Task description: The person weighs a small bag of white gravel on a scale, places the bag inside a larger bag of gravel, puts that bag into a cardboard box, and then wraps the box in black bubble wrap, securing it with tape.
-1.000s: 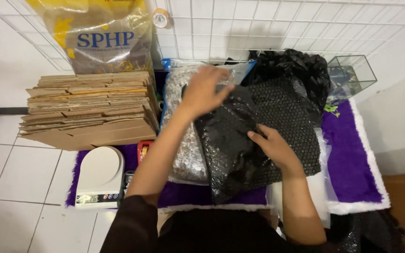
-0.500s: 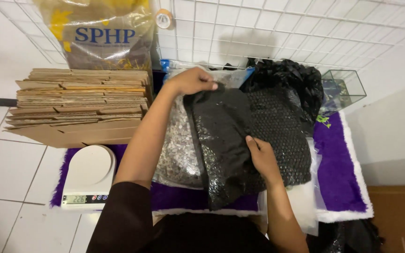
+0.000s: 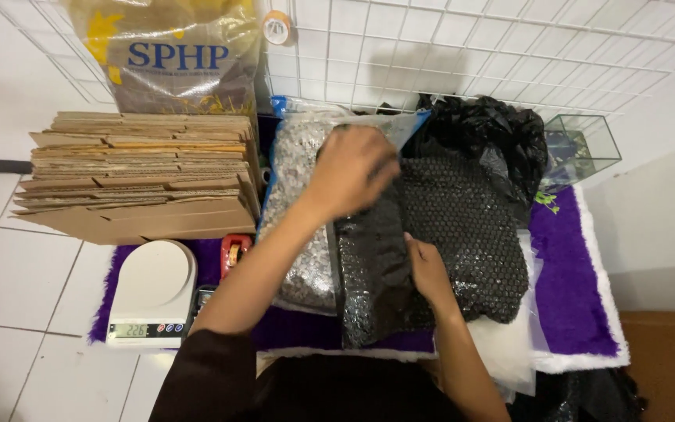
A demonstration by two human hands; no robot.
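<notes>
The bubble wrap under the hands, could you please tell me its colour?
Black bubble wrap, clearest in the head view.
</notes>
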